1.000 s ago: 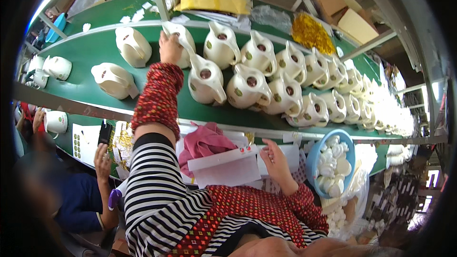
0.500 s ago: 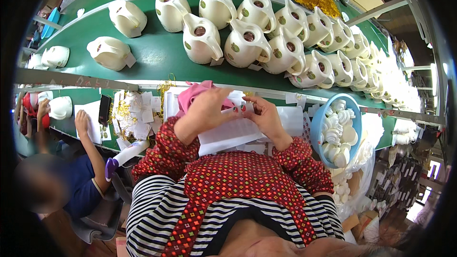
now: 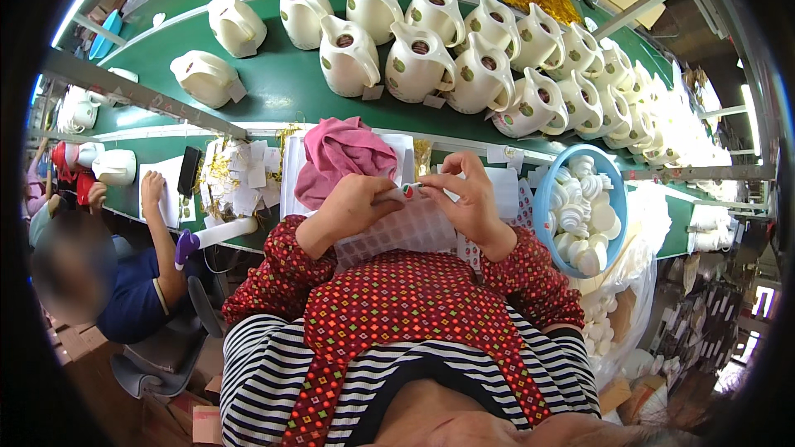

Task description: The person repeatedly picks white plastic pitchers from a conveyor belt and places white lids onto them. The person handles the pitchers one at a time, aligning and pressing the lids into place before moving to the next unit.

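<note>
My left hand (image 3: 352, 209) is closed on a whitish sticker sheet (image 3: 406, 230), bent over its fingers in front of my chest. A small round red-and-green sticker (image 3: 408, 191) shows on the bent edge. My right hand (image 3: 470, 203) pinches at the right side of that sticker with thumb and fingertip; whether the sticker has lifted off the sheet is too small to tell. Just beyond my left hand, a crumpled pink cloth (image 3: 344, 157) lies on a white tray (image 3: 403, 146).
Cream jugs (image 3: 422, 58) stand in rows on the green conveyor (image 3: 281, 91) ahead. A blue basin (image 3: 542, 223) of white lids is at right. Tags with gold strings (image 3: 240, 182) lie left, by a white bottle with purple top (image 3: 217, 234). A co-worker (image 3: 137, 281) sits at left.
Both hands have come lower, the left one moving off the pink cloth. The sheet is now bent, with one sticker showing at its edge instead of two. The jugs have shifted slightly in view.
</note>
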`<action>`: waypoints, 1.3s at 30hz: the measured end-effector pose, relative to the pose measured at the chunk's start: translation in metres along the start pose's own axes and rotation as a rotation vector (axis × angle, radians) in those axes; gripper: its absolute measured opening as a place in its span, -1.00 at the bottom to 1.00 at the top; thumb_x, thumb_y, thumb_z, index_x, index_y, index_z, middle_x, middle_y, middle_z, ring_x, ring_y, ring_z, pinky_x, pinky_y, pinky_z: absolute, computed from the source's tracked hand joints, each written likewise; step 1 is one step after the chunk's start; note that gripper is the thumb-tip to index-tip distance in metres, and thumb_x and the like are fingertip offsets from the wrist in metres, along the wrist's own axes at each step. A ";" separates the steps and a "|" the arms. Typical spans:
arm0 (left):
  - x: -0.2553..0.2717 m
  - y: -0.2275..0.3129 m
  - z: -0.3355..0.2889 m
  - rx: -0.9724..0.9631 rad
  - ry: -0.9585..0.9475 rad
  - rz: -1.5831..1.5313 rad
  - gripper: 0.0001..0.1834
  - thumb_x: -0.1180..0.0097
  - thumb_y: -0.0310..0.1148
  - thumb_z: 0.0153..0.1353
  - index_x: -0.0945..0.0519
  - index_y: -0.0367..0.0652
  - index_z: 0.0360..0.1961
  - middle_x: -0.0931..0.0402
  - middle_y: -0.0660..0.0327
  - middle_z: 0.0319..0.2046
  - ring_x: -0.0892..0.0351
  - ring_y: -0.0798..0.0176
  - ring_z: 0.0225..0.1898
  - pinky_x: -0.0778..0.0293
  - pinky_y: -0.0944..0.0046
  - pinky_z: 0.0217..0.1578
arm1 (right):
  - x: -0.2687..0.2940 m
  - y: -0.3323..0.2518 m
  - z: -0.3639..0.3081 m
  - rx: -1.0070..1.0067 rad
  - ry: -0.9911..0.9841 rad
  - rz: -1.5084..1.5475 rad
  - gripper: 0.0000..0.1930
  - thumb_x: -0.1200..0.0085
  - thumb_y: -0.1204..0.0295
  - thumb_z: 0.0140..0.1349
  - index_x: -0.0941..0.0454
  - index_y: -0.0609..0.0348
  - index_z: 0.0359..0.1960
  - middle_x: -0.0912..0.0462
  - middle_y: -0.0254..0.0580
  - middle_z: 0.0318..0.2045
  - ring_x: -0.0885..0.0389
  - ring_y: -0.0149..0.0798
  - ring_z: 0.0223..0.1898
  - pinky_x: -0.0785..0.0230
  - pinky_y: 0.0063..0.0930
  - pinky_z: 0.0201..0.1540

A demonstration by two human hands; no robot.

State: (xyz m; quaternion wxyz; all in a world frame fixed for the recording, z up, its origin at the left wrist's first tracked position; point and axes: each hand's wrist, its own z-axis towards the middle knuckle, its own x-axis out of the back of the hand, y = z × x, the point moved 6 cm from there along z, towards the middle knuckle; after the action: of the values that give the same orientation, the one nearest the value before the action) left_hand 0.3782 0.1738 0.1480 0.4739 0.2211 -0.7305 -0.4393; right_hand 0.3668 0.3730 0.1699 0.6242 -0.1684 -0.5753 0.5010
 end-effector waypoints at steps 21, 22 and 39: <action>0.001 -0.011 0.025 -0.088 0.043 0.108 -0.58 -0.42 -0.09 0.22 -0.70 -0.30 -0.23 -0.58 -0.16 -0.44 -0.58 -0.18 -0.44 -0.48 0.01 -0.34 | -0.003 -0.061 0.015 0.331 0.020 -0.168 -0.51 -0.38 0.65 0.02 -0.67 0.18 0.07 -0.79 -0.32 -0.31 -0.60 -0.11 -0.09 -0.32 -0.08 0.20; 0.004 -0.021 0.028 -0.081 0.058 0.106 -0.59 -0.41 -0.10 0.21 -0.70 -0.29 -0.24 -0.59 -0.15 -0.45 -0.60 -0.20 -0.42 -0.48 -0.02 -0.33 | -0.003 -0.064 0.016 0.314 0.030 -0.113 -0.55 -0.38 0.66 0.03 -0.67 0.22 0.03 -0.79 -0.33 -0.31 -0.60 -0.10 -0.09 -0.33 -0.08 0.23; 0.401 -0.340 0.040 1.138 0.885 0.787 -0.24 -0.06 -0.27 0.39 -0.14 -0.46 0.48 0.04 -0.51 0.47 0.00 -0.57 0.49 -0.19 -0.26 0.43 | 0.030 0.012 -0.001 -0.425 0.153 0.201 -0.20 -0.34 0.77 0.08 -0.33 0.28 0.41 -0.66 -0.13 -0.10 -0.63 -0.41 -0.16 -0.48 -0.52 0.03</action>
State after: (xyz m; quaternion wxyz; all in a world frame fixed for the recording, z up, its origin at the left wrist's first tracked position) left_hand 0.1291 -0.2806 0.0516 0.6530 0.3079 -0.6111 0.3247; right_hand 0.3575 0.4037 0.1765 0.5635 -0.3899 -0.5990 0.4142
